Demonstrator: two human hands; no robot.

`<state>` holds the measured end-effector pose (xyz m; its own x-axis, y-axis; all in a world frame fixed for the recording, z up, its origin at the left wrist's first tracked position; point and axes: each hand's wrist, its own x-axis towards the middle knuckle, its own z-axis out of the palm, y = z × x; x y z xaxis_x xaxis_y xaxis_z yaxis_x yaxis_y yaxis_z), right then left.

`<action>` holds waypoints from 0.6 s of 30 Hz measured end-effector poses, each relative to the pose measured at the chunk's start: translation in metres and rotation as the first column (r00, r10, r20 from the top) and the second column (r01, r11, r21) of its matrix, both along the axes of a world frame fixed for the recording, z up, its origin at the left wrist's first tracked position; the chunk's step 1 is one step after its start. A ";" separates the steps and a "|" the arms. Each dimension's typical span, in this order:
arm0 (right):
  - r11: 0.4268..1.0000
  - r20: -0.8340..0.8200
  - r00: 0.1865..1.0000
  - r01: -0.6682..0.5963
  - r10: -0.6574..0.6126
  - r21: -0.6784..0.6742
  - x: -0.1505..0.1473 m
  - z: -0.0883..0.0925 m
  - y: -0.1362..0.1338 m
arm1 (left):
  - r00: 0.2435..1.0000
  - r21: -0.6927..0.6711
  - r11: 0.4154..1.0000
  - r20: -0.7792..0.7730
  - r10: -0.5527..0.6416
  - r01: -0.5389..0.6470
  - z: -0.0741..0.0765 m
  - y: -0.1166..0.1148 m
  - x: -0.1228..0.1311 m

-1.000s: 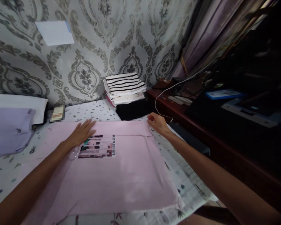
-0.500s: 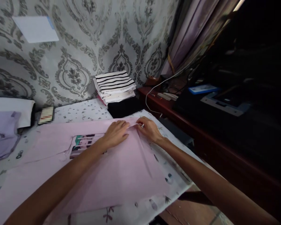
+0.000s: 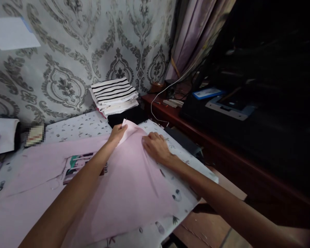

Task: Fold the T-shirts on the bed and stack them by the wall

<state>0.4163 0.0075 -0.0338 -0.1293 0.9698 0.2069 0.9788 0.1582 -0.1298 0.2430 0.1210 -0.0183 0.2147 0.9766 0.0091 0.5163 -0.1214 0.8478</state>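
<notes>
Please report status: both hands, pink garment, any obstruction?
Left hand gripping raised edge of pink garment. Right hand at its right edge. Garment otherwise mostly spread. Left forearm partly covering print.

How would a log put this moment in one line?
left hand: holding pink garment by raised edge | right hand: at garment's side edge | striped cloth: atop stack
</notes>
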 end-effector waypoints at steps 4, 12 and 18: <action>0.991 -0.170 0.977 0.125 -0.132 -0.050 0.017 0.003 0.016 | 0.997 -0.042 0.999 0.078 0.009 -0.006 -0.002 -0.001 0.001; 0.970 -0.257 0.937 0.216 -0.238 -0.114 0.014 0.010 0.035 | 0.994 0.017 0.999 0.096 -0.051 0.050 0.011 -0.003 0.002; 0.967 -0.316 0.915 0.221 -0.251 -0.128 0.013 0.007 0.038 | 0.993 0.178 0.977 -0.031 -0.114 0.118 0.017 -0.002 0.005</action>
<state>0.4296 0.0458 -0.0271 0.1662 0.9798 0.1113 0.8867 -0.0991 -0.4516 0.2482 0.1191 -0.0010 0.3286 0.9279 0.1762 0.5064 -0.3306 0.7964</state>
